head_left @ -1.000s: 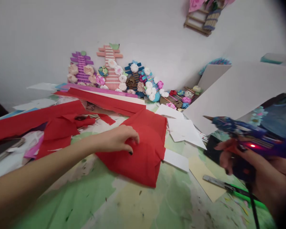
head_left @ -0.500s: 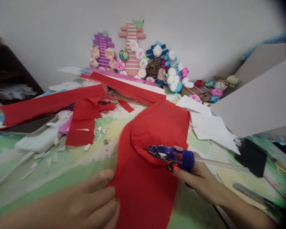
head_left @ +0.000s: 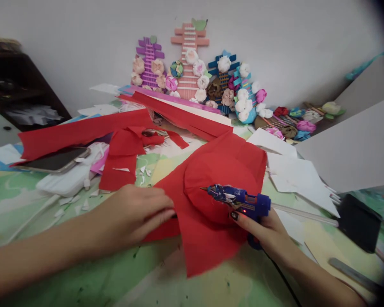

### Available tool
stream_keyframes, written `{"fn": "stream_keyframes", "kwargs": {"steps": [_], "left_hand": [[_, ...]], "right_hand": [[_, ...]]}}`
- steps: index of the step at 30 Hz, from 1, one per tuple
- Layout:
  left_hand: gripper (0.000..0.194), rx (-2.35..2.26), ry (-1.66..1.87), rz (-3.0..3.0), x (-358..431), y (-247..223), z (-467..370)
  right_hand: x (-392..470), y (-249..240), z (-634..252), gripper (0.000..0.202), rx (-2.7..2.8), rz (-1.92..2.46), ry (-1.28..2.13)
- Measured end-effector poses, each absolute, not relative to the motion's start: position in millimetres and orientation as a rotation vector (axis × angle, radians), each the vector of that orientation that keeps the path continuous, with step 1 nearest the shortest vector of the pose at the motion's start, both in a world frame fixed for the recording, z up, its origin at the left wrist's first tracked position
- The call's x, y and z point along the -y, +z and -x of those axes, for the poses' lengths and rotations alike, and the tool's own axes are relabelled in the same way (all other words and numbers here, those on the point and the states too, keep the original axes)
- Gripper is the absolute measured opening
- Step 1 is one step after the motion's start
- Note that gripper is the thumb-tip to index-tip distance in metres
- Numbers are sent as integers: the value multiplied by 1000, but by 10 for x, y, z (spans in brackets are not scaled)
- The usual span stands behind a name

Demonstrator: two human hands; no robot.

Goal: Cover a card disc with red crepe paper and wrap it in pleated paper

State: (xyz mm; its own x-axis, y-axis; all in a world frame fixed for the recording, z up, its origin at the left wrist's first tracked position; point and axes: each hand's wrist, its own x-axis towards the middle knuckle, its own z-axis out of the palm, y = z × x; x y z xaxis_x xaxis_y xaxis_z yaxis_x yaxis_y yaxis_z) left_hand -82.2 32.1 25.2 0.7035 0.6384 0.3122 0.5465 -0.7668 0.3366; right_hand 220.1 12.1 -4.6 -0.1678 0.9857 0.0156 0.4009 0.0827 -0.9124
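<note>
A blue hot glue gun (head_left: pixel 243 199) is gripped in my right hand (head_left: pixel 269 232), its nozzle pointing left over a rounded red form. A clear glue stick (head_left: pixel 304 214) sticks out of its back end, and a small red light glows on its side. Beneath it lies red crepe paper (head_left: pixel 201 251), spread around and under the round red-covered piece (head_left: pixel 220 170). My left hand (head_left: pixel 147 213) pinches the left edge of this paper, lifting it a little; the fingertips are partly hidden by it.
Red strips (head_left: pixel 83 132), a phone (head_left: pixel 57 160), a white power bank (head_left: pixel 64 181) and paper scraps lie left. Decorated guitar-shaped crafts (head_left: pixel 189 76) with paper flowers lean on the wall. White paper (head_left: pixel 302 179), a black object (head_left: pixel 360 221) and a grey blade-like tool (head_left: pixel 352 273) lie right.
My left hand has moved up and right, drawing the paper's near part up and folding its left side. The glue gun stays over the round piece. The view has shifted slightly.
</note>
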Motion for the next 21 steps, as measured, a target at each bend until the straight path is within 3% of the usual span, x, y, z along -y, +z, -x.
{"fn": "stream_keyframes", "kwargs": {"steps": [7,9,12,18,21], "left_hand": [[28,-676,440,-2383,-628,431,686],[19,-535,383,-2468,-494,478,623],[22,-357,331,-2736,-230,495,490],[18,-188,319,-2991,123,252,306],[14,-166,319,-3005,166,155,314]], "right_hand": [[-92,30,-2240,35,1515,1463,974],[-99,73,-2281,34,1481,1434,960],[-91,110,-2334,30,1468,1426,952],[29,213,-2156,13,2003,1406,859],[37,294,-1987,15,2265,1337,704]]}}
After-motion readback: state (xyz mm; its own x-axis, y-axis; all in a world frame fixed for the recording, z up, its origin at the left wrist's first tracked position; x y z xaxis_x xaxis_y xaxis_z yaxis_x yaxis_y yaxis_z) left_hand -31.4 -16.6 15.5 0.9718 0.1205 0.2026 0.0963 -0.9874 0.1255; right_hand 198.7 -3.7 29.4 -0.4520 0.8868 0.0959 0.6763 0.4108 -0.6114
